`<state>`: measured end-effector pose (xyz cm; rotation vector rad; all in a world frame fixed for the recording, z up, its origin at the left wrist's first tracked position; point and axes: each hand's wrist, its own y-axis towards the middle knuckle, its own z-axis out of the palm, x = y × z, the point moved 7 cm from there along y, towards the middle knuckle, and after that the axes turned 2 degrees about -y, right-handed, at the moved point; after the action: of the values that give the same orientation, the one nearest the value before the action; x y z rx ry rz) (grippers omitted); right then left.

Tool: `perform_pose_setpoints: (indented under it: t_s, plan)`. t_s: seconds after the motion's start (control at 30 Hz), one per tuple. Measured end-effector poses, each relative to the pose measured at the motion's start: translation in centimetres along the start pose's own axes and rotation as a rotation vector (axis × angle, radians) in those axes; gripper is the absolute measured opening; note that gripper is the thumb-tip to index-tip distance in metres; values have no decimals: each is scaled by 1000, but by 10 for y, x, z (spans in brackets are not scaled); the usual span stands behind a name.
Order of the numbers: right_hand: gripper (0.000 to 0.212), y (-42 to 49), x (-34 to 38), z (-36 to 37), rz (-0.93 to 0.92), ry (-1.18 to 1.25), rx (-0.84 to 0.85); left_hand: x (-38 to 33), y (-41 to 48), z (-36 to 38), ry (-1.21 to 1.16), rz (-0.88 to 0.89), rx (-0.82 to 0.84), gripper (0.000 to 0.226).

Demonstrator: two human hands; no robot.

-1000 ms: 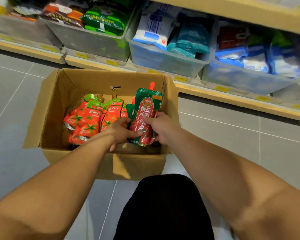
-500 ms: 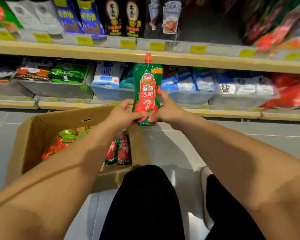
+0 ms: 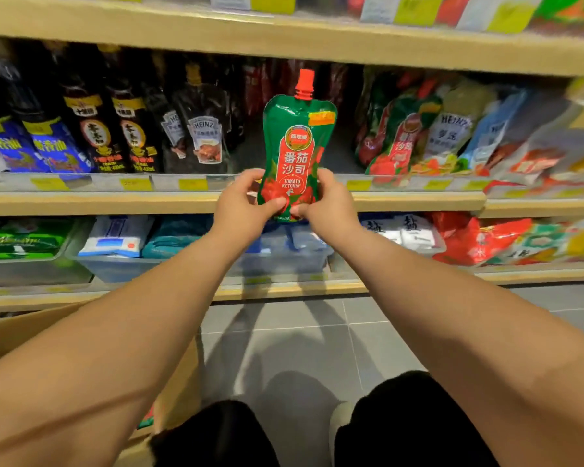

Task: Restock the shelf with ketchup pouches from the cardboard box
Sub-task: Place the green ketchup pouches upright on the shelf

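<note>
A green and red ketchup pouch [image 3: 297, 143] with a red spout cap stands upright in front of the middle shelf [image 3: 115, 200]. My left hand [image 3: 241, 200] and my right hand [image 3: 329, 202] both pinch its bottom corners. Behind the pouch the shelf shows a dark gap between sauce pouches and similar ketchup pouches [image 3: 398, 143] leaning to the right. The cardboard box [image 3: 179, 382] sits at the lower left, mostly hidden by my left arm.
Dark sauce bottles [image 3: 95, 136] and Heinz pouches [image 3: 204, 136] fill the middle shelf's left. Clear bins [image 3: 122, 267] of packets sit on the lower shelf. An upper shelf board [image 3: 284, 38] runs above. My knees in black are over the grey tile floor [image 3: 284, 348].
Both hands lifted the ketchup pouch out of the box and up to the middle shelf. My view tilted upward, so the box dropped to the lower left edge.
</note>
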<state>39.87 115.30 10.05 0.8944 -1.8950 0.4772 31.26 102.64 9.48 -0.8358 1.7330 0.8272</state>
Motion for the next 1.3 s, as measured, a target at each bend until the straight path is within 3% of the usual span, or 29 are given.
perform_pose_setpoints:
  t_s: [0.17,0.4,0.57,0.67,1.0,1.17,1.3]
  plan:
    - [42,47,-6,-51,-137,-81,-151,-22,47,50,123,108,-104,36]
    - [47,109,-36,-76,-97,-173,-215,-21,100,100,230,122,-175,28]
    - [12,135,-48,-77,-72,-320,-214,-11,125,110,352,84,-224,39]
    - [13,148,-56,-73,-31,-358,-186,-7,137,116,406,37,-201,41]
    - [45,154,-68,-72,35,-365,-220,0,145,125,490,-2,-167,46]
    - [22,141,-64,-70,-141,-484,-152,-2,132,123,471,78,-143,37]
    - [22,138,-64,-66,-152,-536,-127,-5,128,131,631,180,1,31]
